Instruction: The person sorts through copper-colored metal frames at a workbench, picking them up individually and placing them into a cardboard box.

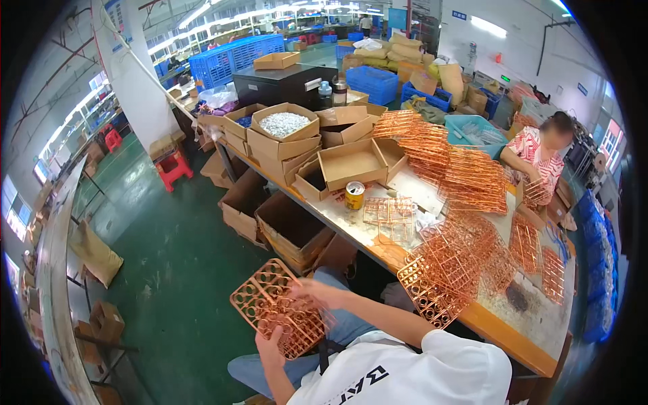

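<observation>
Both hands hold a copper rack (277,307) over the lap: left hand (271,345) at six o'clock, right hand (317,291) at two o'clock, each grip closed on the frame. This looks like mid-inspection; next comes setting it on the tabletop (513,337).

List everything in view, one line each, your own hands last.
Copper-coloured plastic grid frame with ring parts: one, held over the lap.
Copper-coloured frame stacks: many, piled on the long workbench.
Open brown cardboard boxes: several, on the bench's far end and the green floor.
Small yellow can: one, by the boxes.
Blue plastic crates: several, in the background.
Red stool: one, by the white pillar.
Co-worker: one, across the bench.
Left hand: grips the frame's lower edge.
Right hand: picks at its top.
</observation>
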The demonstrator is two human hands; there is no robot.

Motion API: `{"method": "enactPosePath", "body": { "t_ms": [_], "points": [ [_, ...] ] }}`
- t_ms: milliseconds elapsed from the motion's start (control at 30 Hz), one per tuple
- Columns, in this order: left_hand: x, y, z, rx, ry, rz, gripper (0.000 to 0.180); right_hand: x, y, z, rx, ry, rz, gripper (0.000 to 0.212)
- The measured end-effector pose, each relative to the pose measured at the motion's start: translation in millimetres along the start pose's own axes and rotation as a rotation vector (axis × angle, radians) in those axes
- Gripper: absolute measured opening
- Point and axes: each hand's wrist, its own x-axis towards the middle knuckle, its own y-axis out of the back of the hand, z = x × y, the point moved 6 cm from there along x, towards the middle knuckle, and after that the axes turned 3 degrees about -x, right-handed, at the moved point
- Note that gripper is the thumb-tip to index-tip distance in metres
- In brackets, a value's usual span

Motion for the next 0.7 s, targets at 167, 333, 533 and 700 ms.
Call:
{"method": "enactPosePath", "body": {
  "t_ms": [167, 333, 533, 700],
  "points": [
    [13.1, 32.5, 0.5, 0.044, -0.119, 0.14, 0.036, 8.2, -12.4, 52.2, -0.239, -0.099, -0.228, 0.028],
    [8.7, 33.6, -7.4, 0.135, 0.118, 0.015, 0.036, 30.6, -0.3, 50.7, -0.161, -0.011, -0.116, 0.025],
    [27.3, 53.6, -16.8, 0.136, -0.036, 0.053, 0.034, 51.8, 6.5, 63.1, -0.094, -0.05, -0.081, 0.025],
    [31.8, 57.5, -14.3, 0.075, -0.064, 0.076, 0.032, 47.5, 10.6, 75.0, -0.024, 0.011, -0.074, 0.023]
  ]
}}
